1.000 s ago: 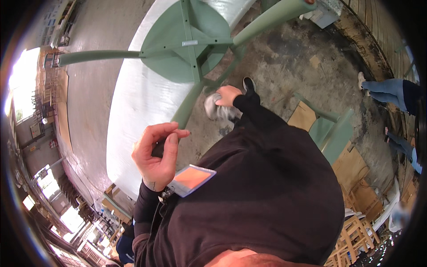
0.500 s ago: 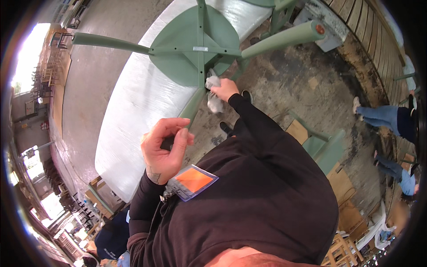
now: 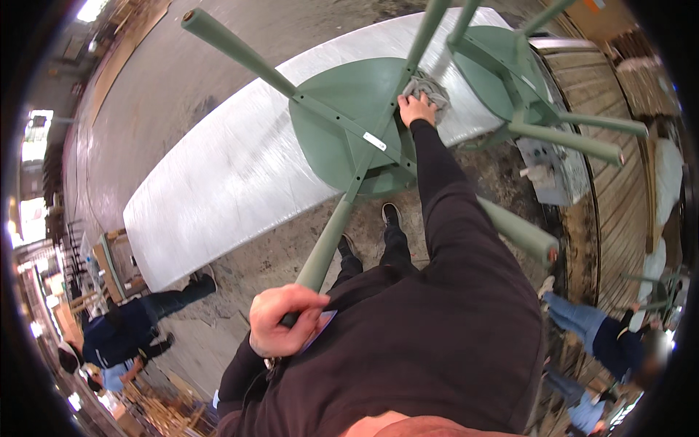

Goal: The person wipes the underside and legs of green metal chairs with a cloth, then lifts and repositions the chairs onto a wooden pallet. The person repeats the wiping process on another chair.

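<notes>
A green chair (image 3: pixel 342 95) lies upside down on the wrapped table, its seat's underside and legs facing up. A crumpled grey rag (image 3: pixel 435 91) is in my right hand (image 3: pixel 418 109), at the base of the chair's far leg near the seat's edge. My left hand (image 3: pixel 285 320) is closed in front of my body, beside the end of the near leg (image 3: pixel 324 251). Something dark shows between its curled fingers, too little of it to name. A white label (image 3: pixel 374 140) sits where the crossed rails meet.
Clear plastic film covers the long table (image 3: pixel 211 182). A second upturned green chair (image 3: pixel 502 65) stands on its right end. Slatted wooden decking (image 3: pixel 582 95) runs along the right. One person (image 3: pixel 138 320) is at the lower left, others (image 3: pixel 611 335) at the lower right.
The chair sits differently in view, its legs turned. My right hand has moved with the rag from the near leg's base to the far leg's. My left hand has come lower, its fingers curled tighter.
</notes>
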`<state>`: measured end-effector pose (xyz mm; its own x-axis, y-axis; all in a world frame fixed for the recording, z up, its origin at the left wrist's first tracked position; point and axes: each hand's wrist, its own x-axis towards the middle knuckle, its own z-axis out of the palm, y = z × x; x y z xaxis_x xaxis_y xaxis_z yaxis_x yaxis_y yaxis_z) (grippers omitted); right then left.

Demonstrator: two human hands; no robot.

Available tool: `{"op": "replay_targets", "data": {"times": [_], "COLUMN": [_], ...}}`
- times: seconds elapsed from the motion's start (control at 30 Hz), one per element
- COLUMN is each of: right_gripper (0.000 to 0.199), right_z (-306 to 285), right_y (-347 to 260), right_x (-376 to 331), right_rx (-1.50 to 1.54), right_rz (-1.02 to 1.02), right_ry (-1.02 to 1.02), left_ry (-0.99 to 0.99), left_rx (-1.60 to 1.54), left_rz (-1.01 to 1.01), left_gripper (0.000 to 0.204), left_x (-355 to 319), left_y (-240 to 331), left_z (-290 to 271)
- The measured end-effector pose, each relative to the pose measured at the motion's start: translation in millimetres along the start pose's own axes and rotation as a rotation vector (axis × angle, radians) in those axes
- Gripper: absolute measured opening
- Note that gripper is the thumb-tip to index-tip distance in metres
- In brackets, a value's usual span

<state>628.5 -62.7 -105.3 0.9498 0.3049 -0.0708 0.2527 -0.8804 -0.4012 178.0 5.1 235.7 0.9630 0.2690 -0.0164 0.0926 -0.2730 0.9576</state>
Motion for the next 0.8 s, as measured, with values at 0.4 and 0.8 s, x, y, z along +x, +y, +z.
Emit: {"op": "replay_targets", "data": {"times": [0.4,0.8], "right_gripper": [0.049,0.094], "right_z": [-32.5,-24.7], "right_y": [-1.2,77.1], "right_x": [-109.1,-264.6], "right_rx": [0.216,0.917], "right_rz": [0.364,0.516], "right_ry": [-0.009,0.204], "left_ry": [0.368,0.135], "left_rx": [-0.244,-0.158], "left_rz": [0.000,-0.062], "left_gripper": [0.010,0.010], "left_x": [4.2,2.1], "left_y": [-4.9,-2.6], "left_z": [16.5,2.3]}}
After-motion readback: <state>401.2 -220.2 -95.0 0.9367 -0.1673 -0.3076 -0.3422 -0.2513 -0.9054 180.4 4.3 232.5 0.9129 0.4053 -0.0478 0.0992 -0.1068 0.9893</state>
